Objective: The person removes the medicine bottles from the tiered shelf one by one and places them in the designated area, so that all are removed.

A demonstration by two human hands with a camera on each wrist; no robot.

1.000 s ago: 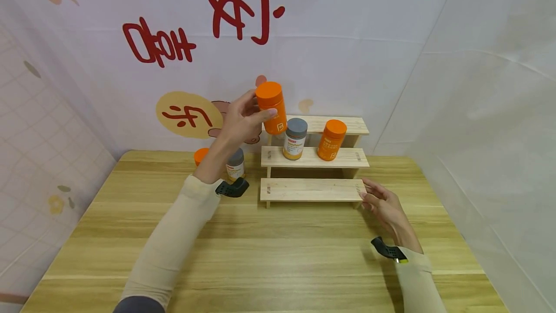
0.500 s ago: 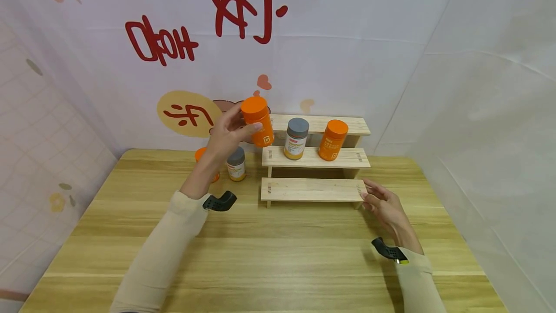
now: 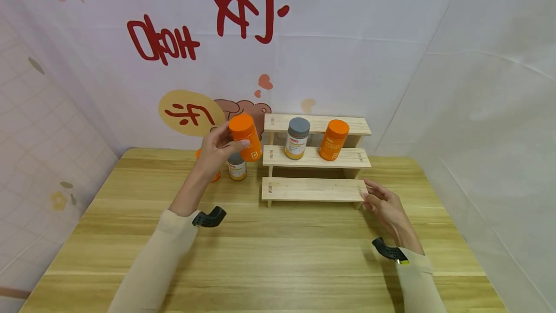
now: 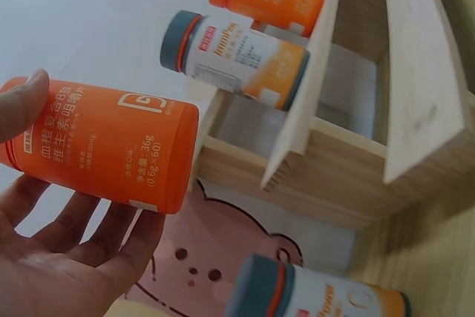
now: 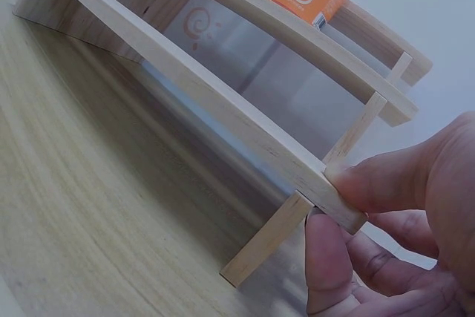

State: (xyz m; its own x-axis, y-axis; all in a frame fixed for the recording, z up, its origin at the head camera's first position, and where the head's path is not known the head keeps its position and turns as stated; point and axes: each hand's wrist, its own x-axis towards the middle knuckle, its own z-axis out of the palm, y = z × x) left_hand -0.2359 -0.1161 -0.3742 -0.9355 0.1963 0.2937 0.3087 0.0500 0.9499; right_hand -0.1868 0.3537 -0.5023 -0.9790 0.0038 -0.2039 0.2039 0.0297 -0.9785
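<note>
My left hand (image 3: 213,153) holds an orange supplement bottle (image 3: 246,138) in the air, left of a three-tier wooden shelf (image 3: 312,189). In the left wrist view the thumb lies across the bottle's lid end and the fingers curl under its body (image 4: 111,142). My right hand (image 3: 385,207) grips the right end of the shelf's lowest tier. The right wrist view shows the thumb on the board (image 5: 223,124) and fingers beneath it. Upright on the middle tier stand a grey-lidded bottle (image 3: 297,140) and a second orange bottle (image 3: 333,141).
On the table (image 3: 278,260), left of the shelf, stands another grey-lidded bottle (image 3: 237,170). Beside it, another orange bottle (image 3: 215,177) is mostly hidden by the left hand. A printed white cloth (image 3: 347,37) hangs behind and at the sides.
My left hand has moved the orange bottle down and to the left, away from the shelf's top tier. My right hand stays at the shelf's end.
</note>
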